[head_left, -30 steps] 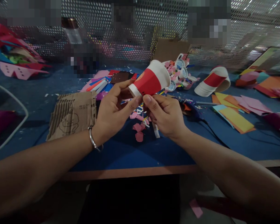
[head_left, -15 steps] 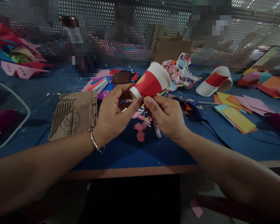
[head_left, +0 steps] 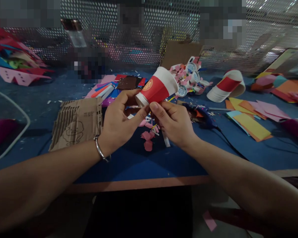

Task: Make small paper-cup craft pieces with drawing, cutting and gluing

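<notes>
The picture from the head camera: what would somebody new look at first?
Probably the red-and-white paper cup, tilted in the bare left hand near the middle, with the bare right hand close below it. Next, perhaps the brown ridged cardboard piece with a line drawing, lying on the blue table to the left. Bright yellow rectangular paper stands out too, over at right.
</notes>
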A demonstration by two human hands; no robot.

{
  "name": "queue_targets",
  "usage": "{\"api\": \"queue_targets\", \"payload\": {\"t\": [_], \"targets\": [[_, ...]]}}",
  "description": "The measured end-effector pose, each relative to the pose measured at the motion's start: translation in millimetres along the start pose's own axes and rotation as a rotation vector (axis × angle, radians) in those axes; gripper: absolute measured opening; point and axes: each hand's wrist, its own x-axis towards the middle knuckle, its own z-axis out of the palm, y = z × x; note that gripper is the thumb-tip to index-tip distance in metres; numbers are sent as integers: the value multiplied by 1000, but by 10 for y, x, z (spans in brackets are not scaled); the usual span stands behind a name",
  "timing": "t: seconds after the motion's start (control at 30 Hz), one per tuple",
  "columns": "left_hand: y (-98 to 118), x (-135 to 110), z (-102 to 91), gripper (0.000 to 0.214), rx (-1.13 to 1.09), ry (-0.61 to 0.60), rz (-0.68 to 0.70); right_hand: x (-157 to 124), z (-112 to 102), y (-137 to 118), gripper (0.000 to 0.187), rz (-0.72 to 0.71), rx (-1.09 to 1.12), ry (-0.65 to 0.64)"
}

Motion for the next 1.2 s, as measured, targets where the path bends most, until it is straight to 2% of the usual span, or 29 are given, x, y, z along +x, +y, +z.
{"api": "queue_targets", "payload": {"t": [0.2, 0.47, 0.73, 1.03, 1.2], "targets": [[15, -6, -17, 54, 56, -8, -4, -22, 3, -6, 70, -31, -79, 28], [-27, 9, -17, 56, 22, -30, -33, -9, -12, -54, 71, -72, -92, 27], [-35, 46, -43, 58, 41, -44, -72, 10, -17, -14, 70, 16, -29, -11], [-60, 57, -28, 55, 69, -46, -24, -17, 11, 26, 70, 121, 134, -20], [-47, 52, -54, 57, 87, -54, -33, -19, 2, 31, 65, 121, 156, -57]]}}
